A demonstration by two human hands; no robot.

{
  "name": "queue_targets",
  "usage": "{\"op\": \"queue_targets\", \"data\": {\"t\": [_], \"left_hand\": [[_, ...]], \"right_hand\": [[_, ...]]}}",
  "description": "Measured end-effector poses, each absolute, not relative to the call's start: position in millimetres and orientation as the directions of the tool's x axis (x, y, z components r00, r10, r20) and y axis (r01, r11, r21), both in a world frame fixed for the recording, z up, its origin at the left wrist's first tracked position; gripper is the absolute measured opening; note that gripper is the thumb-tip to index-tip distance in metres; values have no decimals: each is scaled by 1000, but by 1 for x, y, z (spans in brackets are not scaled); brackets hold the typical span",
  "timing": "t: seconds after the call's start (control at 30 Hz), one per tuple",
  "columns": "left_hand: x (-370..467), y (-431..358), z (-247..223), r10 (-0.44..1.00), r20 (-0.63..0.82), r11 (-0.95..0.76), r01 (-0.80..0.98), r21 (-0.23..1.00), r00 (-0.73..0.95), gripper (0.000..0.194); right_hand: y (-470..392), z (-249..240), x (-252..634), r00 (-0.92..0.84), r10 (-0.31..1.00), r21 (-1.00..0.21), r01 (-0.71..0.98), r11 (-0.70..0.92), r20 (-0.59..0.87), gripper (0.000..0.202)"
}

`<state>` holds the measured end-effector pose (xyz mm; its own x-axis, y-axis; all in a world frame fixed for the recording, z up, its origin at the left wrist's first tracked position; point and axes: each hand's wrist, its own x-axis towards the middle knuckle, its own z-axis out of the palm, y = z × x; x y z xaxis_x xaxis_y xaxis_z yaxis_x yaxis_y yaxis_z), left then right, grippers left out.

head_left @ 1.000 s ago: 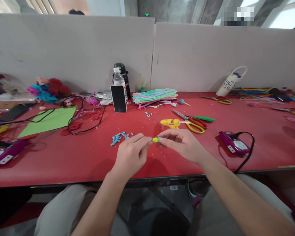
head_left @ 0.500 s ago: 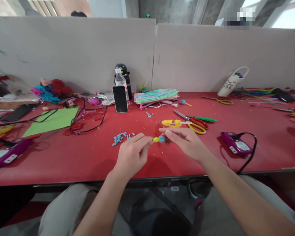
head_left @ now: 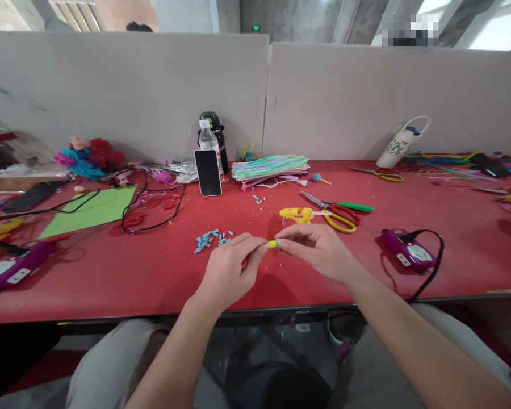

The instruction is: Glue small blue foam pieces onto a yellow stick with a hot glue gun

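Fingers of the left hand (head_left: 230,271) closed in a pinch on the yellow end of a small yellow-and-blue piece (head_left: 272,244); fingers of the right hand (head_left: 321,249) closed on its blue end, which they largely cover. The piece is held between the two hands, on the near side of the yellow glue gun (head_left: 296,214), which serves as the landmark and lies on the red tabletop (head_left: 153,284).

Left of the glue gun and somewhat nearer the viewer, short blue bits (head_left: 205,241) form a loose cluster just beside the left hand; a smaller scatter of blue bits (head_left: 259,200) lies beyond the gun, to its left. Directly right of it are scissors with a yellow handle (head_left: 344,224) and a green-handled tool (head_left: 356,207).

Behind the glue gun, a bundle of pastel pipe cleaners (head_left: 270,166) lies near the partition (head_left: 344,102), with a blue ball on a stick (head_left: 316,177) to its right. Farther left stands an upright phone (head_left: 208,174), in front of a clear bottle (head_left: 207,136) and a black flask (head_left: 221,145). Well to the right of the gun, a purple power box (head_left: 409,250) bears a plugged-in black cable (head_left: 438,261).
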<state>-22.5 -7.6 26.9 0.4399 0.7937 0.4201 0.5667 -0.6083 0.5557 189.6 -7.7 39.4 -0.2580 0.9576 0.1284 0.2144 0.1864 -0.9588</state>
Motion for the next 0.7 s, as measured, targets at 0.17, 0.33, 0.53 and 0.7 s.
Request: {"op": "queue_targets", "data": {"t": [0.17,0.33,0.53,0.7], "left_hand": [[-23,-6,25,821,396,-571,563,598,412,20],[-25,-5,24,814,421,-581,574,578,400,17],[-25,-5,25,795,471,-602,587,541,382,18],[-27,-4,23,778,515,-618,587,524,359,18]], "right_hand": [[-7,39,193,-275,949,-967,158,199,150,35],[-3,40,199,-252,954,-963,172,209,162,33],[-3,39,198,-138,957,-928,240,284,257,21],[-6,41,198,-118,961,-900,338,276,251,21]]}}
